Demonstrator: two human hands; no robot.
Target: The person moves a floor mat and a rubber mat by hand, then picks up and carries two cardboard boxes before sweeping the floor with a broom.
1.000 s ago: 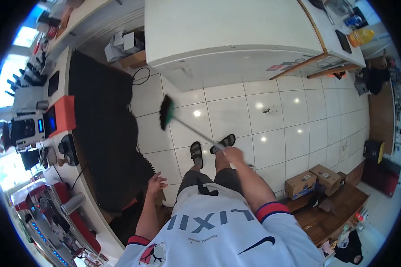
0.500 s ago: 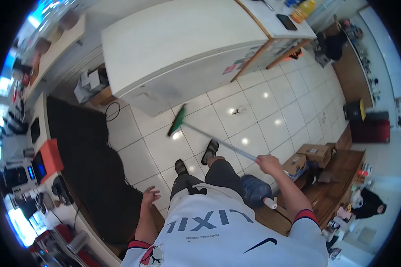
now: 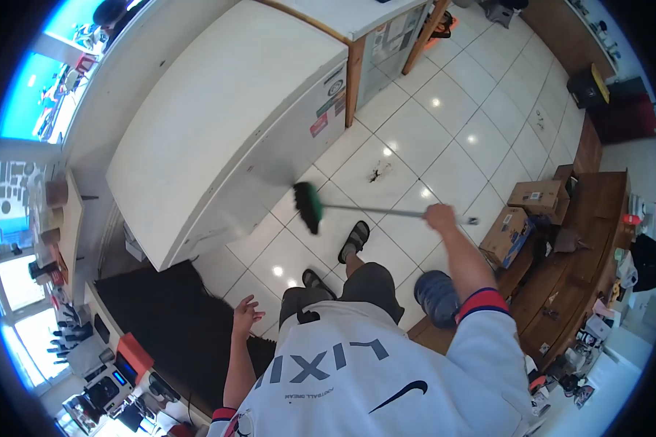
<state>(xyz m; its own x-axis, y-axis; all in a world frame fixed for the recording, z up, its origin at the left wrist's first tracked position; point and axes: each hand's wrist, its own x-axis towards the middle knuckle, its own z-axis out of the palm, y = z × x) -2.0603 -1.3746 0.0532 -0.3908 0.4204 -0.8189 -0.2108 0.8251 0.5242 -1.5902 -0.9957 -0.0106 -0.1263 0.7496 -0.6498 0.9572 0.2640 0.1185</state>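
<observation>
My right hand (image 3: 439, 217) is closed around the grey handle of a broom (image 3: 375, 210), close to the handle's end. The green broom head (image 3: 310, 207) with dark bristles is beside the white cabinet-like block, over the tiled floor. My left hand (image 3: 248, 315) hangs at my left side with its fingers apart and nothing in it, above the black cloth (image 3: 175, 320). Dark marks (image 3: 378, 172) show on the tiles beyond the broom.
The large white block (image 3: 219, 116) stands ahead. Right of me are a blue water bottle (image 3: 436, 297), cardboard boxes (image 3: 506, 237) and a wooden bench (image 3: 587, 269). A black and yellow bin (image 3: 587, 87) stands at the far right. A cluttered counter (image 3: 164, 382) runs along the left.
The view has turned and shifted. The broom's handle now lies more nearly level across the view, and its head has moved slightly right. My right hand still grips the handle; my left stays empty.
</observation>
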